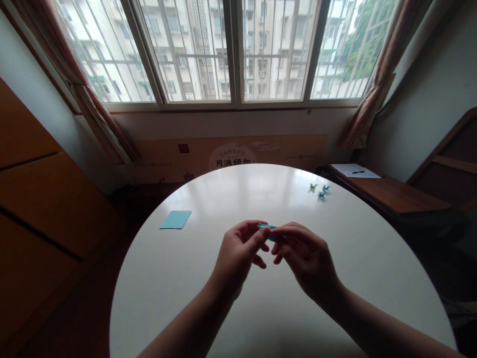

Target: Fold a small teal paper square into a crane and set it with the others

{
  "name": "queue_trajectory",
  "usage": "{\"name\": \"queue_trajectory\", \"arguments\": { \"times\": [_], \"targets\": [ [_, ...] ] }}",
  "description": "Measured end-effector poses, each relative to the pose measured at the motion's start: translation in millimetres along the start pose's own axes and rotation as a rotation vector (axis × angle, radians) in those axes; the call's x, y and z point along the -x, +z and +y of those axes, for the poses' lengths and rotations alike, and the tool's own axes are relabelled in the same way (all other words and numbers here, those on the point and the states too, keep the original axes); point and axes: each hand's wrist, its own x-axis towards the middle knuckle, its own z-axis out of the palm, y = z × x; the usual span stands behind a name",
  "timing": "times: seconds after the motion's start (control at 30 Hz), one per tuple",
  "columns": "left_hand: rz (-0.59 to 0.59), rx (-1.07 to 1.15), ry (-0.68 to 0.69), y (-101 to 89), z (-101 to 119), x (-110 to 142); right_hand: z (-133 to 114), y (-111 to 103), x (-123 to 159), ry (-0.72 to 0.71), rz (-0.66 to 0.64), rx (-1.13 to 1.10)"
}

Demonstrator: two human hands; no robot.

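Observation:
Both my hands meet above the middle of a round white table (156,278). Between their fingertips is a small folded piece of teal paper (267,227). My left hand (240,253) pinches its left end with thumb and forefinger. My right hand (303,256) grips its right part, fingers curled over it, so most of the paper is hidden. A flat stack of teal paper sheets (176,219) lies on the table to the left of my hands. Three tiny folded teal paper figures (320,190) stand together at the far right of the tabletop.
A low wooden bench (395,194) right of the table carries a white sheet with a pen (355,171). Wooden cabinet fronts (44,199) fill the left side. A barred window (231,49) with curtains spans the far wall.

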Motion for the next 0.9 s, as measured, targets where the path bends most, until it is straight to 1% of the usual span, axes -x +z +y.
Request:
{"name": "queue_trajectory", "arguments": {
  "times": [0.1,0.2,0.33,0.47,0.67,0.9],
  "targets": [
    [0.019,0.009,-0.026,0.1,-0.1,-1.3,2.0,0.6,0.3,0.020,0.023,0.011],
    [0.042,-0.025,0.008,-0.3,-0.4,-1.4,3.3,1.8,0.3,0.055,0.041,0.013],
    [0.080,-0.102,0.069,-0.5,-1.5,-0.8,4.0,3.6,0.0,0.105,0.026,0.019],
    [0.089,-0.143,0.099,-0.4,-2.5,0.1,4.9,4.3,-0.2,0.146,0.026,-0.012],
    [0.107,-0.120,0.120,0.1,-2.2,-0.1,3.2,4.9,0.5,0.159,0.034,-0.065],
    [0.179,-0.070,0.233,-5.0,2.4,-1.9,1.2,2.6,0.1,0.130,0.045,-0.065]
  ]
}}
